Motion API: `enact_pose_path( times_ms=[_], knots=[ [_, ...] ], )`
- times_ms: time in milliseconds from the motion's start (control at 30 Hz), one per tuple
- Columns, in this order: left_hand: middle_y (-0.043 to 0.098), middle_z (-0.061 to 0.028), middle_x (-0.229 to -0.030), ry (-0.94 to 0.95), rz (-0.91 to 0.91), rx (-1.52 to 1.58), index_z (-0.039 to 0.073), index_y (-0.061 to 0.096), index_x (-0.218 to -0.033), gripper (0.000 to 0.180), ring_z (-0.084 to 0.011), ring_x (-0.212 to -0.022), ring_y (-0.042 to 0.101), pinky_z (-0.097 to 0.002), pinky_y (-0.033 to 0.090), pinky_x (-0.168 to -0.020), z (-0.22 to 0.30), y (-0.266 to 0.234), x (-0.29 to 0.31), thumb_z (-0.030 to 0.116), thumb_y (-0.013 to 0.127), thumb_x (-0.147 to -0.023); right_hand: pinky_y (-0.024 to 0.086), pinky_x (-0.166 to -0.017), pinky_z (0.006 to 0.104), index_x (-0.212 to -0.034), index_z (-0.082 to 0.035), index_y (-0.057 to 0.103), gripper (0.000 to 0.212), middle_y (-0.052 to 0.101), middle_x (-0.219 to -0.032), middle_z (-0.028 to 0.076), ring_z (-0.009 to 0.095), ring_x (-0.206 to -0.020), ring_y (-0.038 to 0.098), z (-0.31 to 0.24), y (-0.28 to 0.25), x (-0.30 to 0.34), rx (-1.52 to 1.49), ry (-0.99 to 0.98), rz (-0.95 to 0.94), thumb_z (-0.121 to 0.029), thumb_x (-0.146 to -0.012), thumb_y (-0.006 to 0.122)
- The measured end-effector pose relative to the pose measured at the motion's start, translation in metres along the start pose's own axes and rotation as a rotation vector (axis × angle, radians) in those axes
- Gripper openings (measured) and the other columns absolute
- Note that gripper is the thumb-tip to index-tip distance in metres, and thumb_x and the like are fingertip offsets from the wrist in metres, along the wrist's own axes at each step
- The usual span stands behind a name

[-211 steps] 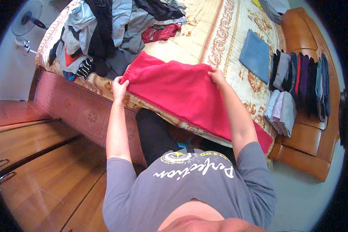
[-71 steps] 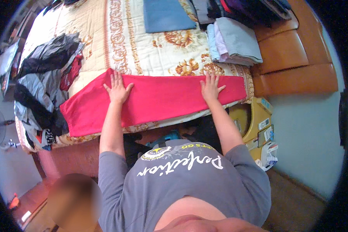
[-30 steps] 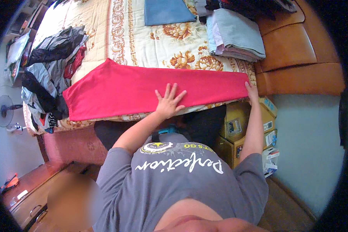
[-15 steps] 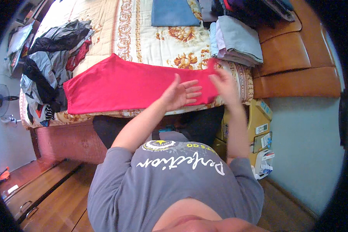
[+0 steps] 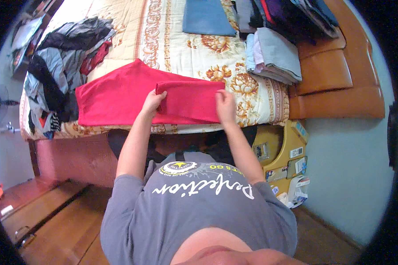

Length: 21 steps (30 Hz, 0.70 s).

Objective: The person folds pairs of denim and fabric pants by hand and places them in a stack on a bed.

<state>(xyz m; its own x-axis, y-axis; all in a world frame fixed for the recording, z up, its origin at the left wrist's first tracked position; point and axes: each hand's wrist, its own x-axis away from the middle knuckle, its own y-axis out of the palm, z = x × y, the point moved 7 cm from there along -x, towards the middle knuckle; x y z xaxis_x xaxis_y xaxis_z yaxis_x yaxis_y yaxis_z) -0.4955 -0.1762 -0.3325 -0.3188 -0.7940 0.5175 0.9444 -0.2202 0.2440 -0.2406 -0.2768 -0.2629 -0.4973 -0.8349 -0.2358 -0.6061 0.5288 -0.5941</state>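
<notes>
Red trousers [image 5: 115, 95] lie folded lengthwise along the near edge of the bed, waist end to the left. Their right part is doubled back to the left, making a rectangular flap [image 5: 188, 99] over the legs. My left hand [image 5: 153, 101] is closed on the flap's left edge, thumb on top of the cloth. At the fold on the right, my right hand [image 5: 226, 106] grips the red cloth with curled fingers, its fingertips partly hidden.
A patterned quilt [image 5: 177, 53] covers the bed. Rumpled clothes [image 5: 59, 66] are heaped on the left. Folded blue cloth [image 5: 208, 17] lies beyond the trousers, and a stack of folded clothes [image 5: 276, 53] stands at the right, beside the brown headboard [image 5: 336, 99].
The right end of the trousers has been folded over to the left. My left hand moved left and closed on the cloth; my right hand came left and down to the fold.
</notes>
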Motion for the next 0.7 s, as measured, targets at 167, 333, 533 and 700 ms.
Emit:
enact_pose_path(
  times_ms=[167, 333, 533, 700],
  knots=[
    [0.065, -0.0078, -0.077, 0.149, 0.26, -0.299, 0.0, 0.062, -0.088, 0.027, -0.0177, -0.07, 0.061, -0.0324, 0.046, -0.063, -0.034, -0.056, -0.037, 0.025, 0.063, -0.079, 0.044, -0.079, 0.0407, -0.105, 0.006, 0.051, 0.051, 0.059, -0.096, 0.025, 0.037, -0.092, 0.057, 0.11, 0.041, -0.014, -0.015, 0.312, -0.223, -0.04, -0.083, 0.054],
    [0.062, -0.02, -0.082, 0.307, 0.434, -0.709, -0.001, 0.061, -0.088, 0.037, -0.0334, -0.08, 0.06, -0.0406, 0.045, -0.07, -0.011, -0.055, -0.023, 0.035, 0.058, -0.08, 0.044, -0.076, 0.0403, -0.097, 0.007, 0.055, 0.049, 0.06, -0.091, 0.024, 0.036, -0.088, 0.058, 0.103, 0.06, -0.016, 0.082, 0.454, -0.292, -0.04, -0.083, 0.055],
    [0.06, -0.0238, -0.084, 0.388, 0.443, -1.005, -0.002, 0.058, -0.089, 0.04, -0.039, -0.083, 0.057, -0.0459, 0.044, -0.073, 0.007, -0.021, -0.004, 0.038, 0.054, -0.081, 0.046, -0.071, 0.034, -0.096, 0.001, 0.058, 0.034, 0.064, -0.086, 0.014, 0.023, -0.078, 0.06, 0.105, 0.031, -0.04, -0.066, 0.199, -0.165, -0.031, -0.086, 0.054],
    [0.058, -0.0249, -0.077, 0.49, 0.386, -0.915, -0.002, 0.056, -0.073, 0.04, -0.041, -0.078, 0.056, -0.0493, 0.042, -0.069, -0.02, 0.018, -0.031, 0.036, 0.049, -0.085, 0.046, -0.072, 0.0377, -0.091, 0.001, 0.06, 0.03, 0.064, -0.083, 0.017, 0.03, -0.078, 0.061, 0.161, -0.007, -0.062, -0.121, 0.256, -0.219, -0.028, -0.084, 0.055]
  ],
)
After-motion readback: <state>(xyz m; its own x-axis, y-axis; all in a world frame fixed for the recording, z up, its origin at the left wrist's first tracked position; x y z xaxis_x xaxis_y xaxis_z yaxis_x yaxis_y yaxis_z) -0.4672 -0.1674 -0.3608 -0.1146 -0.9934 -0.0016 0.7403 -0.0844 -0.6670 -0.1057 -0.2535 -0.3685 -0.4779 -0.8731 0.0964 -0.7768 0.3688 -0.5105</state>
